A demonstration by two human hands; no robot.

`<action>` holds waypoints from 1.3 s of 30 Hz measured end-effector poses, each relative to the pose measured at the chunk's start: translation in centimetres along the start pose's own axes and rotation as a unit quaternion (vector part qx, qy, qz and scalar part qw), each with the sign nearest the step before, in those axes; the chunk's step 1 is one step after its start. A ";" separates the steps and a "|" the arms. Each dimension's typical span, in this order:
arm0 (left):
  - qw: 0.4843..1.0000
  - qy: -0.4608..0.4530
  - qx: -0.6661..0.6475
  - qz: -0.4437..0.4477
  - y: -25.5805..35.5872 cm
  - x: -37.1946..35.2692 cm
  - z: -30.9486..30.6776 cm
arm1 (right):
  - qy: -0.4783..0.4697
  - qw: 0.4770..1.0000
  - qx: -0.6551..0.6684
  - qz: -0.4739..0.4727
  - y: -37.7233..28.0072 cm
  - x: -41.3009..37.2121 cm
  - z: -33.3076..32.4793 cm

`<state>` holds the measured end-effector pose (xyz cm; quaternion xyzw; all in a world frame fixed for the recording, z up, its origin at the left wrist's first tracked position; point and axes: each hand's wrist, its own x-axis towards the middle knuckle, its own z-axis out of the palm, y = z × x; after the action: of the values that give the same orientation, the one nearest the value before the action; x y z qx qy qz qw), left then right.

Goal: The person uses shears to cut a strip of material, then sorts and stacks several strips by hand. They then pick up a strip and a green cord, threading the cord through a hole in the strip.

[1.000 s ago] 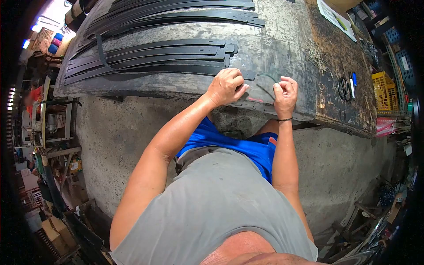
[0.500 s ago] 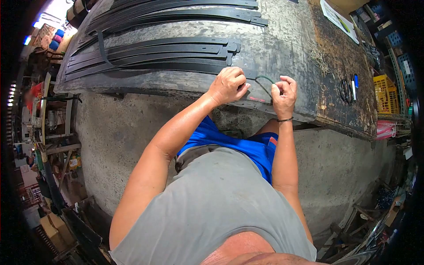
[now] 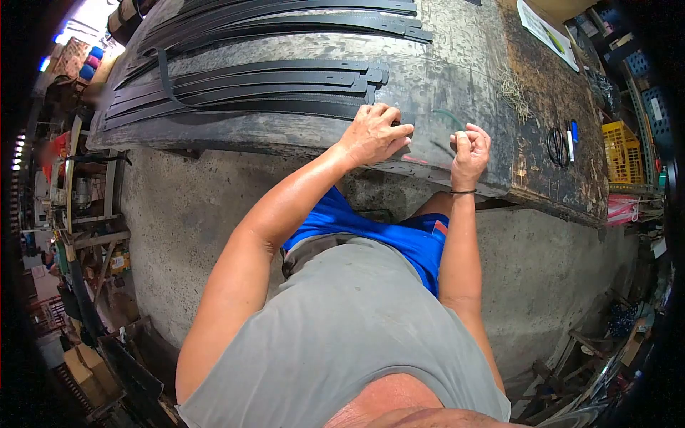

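Worn grey workbench fills the top of your view, with its near edge right at your body. Your left hand lies on it with the fingers spread, pressing the right end of the nearest black strap, so that end is hidden under your fingers. Just beside it, apart from it, your right hand is curled into a fist on the bench edge. A thin dark cord arcs between the two hands. It is blurred, and you cannot tell whether the fist actually pinches it. Behind the strap lie more black straps in flat stacks, their left ends cut off by the curved view. Well to the right sit scissors and pens, then a yellow crate partly lost in shadow
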<state>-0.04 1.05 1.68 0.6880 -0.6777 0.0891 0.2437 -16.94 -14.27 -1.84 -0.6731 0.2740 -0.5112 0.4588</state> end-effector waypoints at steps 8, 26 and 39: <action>0.999 0.002 0.023 -0.039 -1.3 2.0 0.2 | 0.037 0.989 0.107 0.090 0.6 0.2 -0.2; 0.738 0.394 -0.457 -0.303 -5.6 1.1 -11.3 | 0.039 0.986 0.109 0.118 1.2 0.1 -0.4; 0.763 0.358 -0.469 -0.264 -3.2 0.6 -11.7 | 0.040 0.984 0.099 0.146 -0.4 0.4 -0.2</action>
<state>5.53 5.76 11.34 0.5581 -0.2901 -0.0679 0.7744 -17.07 -14.50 -1.25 -0.5561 0.3357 -0.4900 0.5813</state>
